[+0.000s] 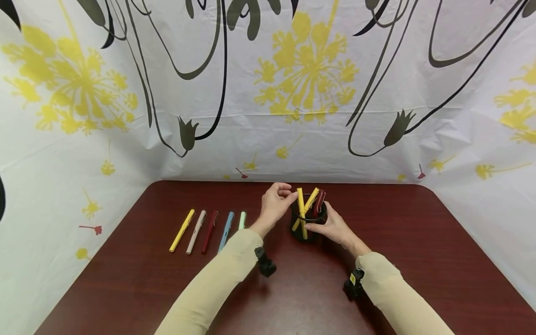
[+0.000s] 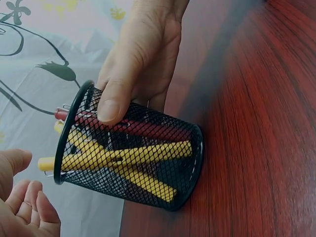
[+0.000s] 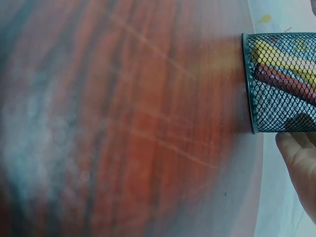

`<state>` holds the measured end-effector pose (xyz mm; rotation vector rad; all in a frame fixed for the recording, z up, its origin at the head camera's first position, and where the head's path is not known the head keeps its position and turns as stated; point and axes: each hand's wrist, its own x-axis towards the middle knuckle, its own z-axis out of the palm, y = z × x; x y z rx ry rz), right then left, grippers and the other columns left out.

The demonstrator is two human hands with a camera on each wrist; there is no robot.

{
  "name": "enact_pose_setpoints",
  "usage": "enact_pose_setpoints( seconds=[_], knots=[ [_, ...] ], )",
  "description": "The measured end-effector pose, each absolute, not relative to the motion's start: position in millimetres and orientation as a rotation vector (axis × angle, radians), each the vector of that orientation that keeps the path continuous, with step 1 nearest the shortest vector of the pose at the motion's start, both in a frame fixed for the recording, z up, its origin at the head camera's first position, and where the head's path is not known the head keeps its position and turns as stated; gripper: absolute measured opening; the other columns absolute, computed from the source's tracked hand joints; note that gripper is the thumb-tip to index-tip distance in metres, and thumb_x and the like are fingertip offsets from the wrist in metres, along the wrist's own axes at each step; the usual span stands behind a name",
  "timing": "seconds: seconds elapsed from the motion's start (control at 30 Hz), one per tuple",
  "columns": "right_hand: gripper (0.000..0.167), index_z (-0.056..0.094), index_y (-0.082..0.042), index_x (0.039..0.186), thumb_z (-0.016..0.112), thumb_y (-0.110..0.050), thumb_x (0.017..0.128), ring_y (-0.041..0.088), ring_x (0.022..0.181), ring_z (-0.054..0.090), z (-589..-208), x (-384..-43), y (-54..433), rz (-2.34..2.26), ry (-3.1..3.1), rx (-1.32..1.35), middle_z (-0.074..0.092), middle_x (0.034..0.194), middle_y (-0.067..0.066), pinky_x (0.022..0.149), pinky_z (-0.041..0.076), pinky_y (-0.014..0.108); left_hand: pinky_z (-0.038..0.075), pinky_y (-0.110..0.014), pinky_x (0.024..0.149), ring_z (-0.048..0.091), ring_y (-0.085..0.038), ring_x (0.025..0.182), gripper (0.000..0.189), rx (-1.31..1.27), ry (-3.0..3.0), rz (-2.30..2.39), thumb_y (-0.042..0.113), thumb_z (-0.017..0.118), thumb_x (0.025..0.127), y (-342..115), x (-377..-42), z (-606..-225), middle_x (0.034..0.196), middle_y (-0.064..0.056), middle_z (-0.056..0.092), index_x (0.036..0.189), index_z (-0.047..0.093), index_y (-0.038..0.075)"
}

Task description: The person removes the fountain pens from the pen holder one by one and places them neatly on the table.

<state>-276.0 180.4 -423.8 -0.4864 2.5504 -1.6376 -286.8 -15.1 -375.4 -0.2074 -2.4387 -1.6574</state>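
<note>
Black wire mesh on the pen cup (image 2: 136, 142), standing upright on the worktop (image 1: 310, 298), right of centre and toward the far edge. Inside there's a steep yellow pen (image 1: 300, 202), a slanted yellow pen (image 1: 311, 199) crossing it in an X, plus a maroon pen (image 1: 319, 202) leaning against the right side; can't tell if there's a second red tucked behind. All their tops poke out past the rim.

Five more are lying left of the cup, long axes roughly parallel, far ends tipped a bit to the right: bright yellow pen (image 1: 182, 231), pale grey pen (image 1: 196, 232), dark red pen (image 1: 210, 231), blue pen (image 1: 226, 231), mint pen (image 1: 242, 220). Left forearm covers the near part of that last one.

As for the hands, the right hand (image 1: 335, 228) grips the cup, thumb bent onto the mesh. Left hand (image 1: 276, 202) has its fingers loosely curled, thumb apart from them, nothing held, right beside the steep yellow pen's top. Can't tell if they touch.
</note>
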Motion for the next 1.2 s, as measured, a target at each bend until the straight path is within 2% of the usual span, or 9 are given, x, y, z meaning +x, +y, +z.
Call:
enact_pose_setpoints(
  seconds=[0.2,0.4,0.57,0.83,1.2],
  knots=[
    [0.08,0.024,0.002,0.143,0.073,-0.013,0.082,0.04,0.121,0.047,-403,-262,174,-1.632,2.547,-0.496,0.044,0.135,0.027,0.099,0.039,0.054,0.051,-0.031,0.073,0.061,-0.022,0.088,0.032,-0.168,-2.461,-1.618,0.029,0.07,0.086,-7,-288,-375,0.102,-0.008,0.067,0.11,0.061,0.011],
    [0.079,0.023,0.003,0.143,0.072,-0.012,0.083,0.04,0.121,0.047,-394,-255,171,-1.609,2.558,-0.483,0.043,0.135,0.028,0.099,0.038,0.054,0.048,-0.029,0.071,0.059,-0.019,0.091,0.032,-0.149,-2.508,-1.515,0.033,0.069,0.086,0,-289,-376,0.102,-0.007,0.063,0.109,0.059,0.012],
    [0.08,0.023,0.003,0.143,0.073,-0.012,0.082,0.04,0.121,0.047,-401,-261,174,-1.629,2.545,-0.503,0.042,0.136,0.028,0.099,0.039,0.054,0.047,-0.029,0.07,0.059,-0.018,0.088,0.033,-0.11,-2.523,-1.467,0.036,0.07,0.085,5,-290,-376,0.099,-0.004,0.062,0.106,0.058,0.014],
    [0.085,0.023,-0.006,0.145,0.075,-0.023,0.081,0.034,0.12,0.05,-428,-277,181,-1.622,2.566,-0.491,0.046,0.135,0.02,0.098,0.041,0.051,0.042,-0.026,0.062,0.056,-0.016,0.08,0.037,-0.036,-2.561,-1.401,0.04,0.071,0.082,11,-293,-378,0.095,-0.001,0.059,0.104,0.055,0.015],
    [0.084,0.025,-0.006,0.144,0.076,-0.023,0.08,0.034,0.12,0.05,-429,-278,182,-1.64,2.564,-0.517,0.046,0.135,0.02,0.099,0.04,0.051,0.037,-0.026,0.058,0.051,-0.013,0.071,0.037,0.013,-2.593,-1.349,0.042,0.071,0.082,16,-297,-384,0.09,0.001,0.055,0.099,0.051,0.016]
  ],
)
